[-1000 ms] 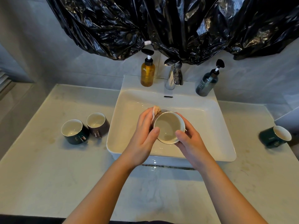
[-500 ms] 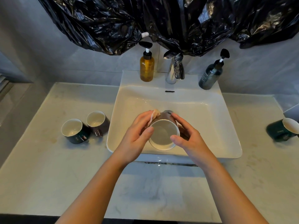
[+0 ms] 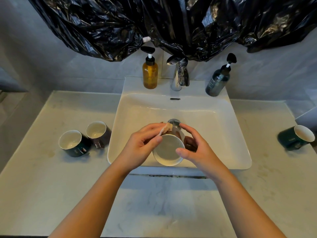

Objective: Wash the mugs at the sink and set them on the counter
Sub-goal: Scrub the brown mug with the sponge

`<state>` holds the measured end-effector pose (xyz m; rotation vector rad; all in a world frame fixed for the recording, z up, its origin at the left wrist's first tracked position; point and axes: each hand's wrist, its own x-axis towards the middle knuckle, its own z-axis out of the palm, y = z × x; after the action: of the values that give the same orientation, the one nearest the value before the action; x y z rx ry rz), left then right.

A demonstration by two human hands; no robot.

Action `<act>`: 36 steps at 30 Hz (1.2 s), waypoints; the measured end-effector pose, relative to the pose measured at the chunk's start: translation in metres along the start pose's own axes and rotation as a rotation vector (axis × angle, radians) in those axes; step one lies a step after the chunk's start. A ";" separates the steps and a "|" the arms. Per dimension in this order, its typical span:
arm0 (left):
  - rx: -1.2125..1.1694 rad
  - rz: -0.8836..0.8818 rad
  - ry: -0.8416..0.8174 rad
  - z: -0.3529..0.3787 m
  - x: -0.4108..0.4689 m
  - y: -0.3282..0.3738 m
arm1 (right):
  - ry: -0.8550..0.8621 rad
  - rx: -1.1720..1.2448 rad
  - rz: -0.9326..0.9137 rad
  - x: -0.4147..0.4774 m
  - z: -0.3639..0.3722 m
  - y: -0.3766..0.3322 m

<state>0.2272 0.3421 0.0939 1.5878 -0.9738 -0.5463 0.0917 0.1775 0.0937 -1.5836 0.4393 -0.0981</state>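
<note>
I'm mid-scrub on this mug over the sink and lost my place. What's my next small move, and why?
Probably turn the mug in your right hand so the sponge meets fresh wall. Your left hand pinches the sponge against the far outer side only, and no water shows at the faucet, so rinsing looks premature.

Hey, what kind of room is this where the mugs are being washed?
Most likely a bathroom vanity rather than a kitchen: a white countertop basin with a chrome faucet, plus an amber pump bottle and a dark pump bottle standing on its back ledge.
</note>
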 end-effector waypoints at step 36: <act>-0.118 -0.072 0.298 0.021 0.001 -0.014 | 0.014 0.469 0.032 0.021 0.016 0.014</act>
<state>0.2156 0.3297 0.0751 1.5498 -0.6514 -0.3943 0.1130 0.1854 0.0742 -1.1150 0.4161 -0.1745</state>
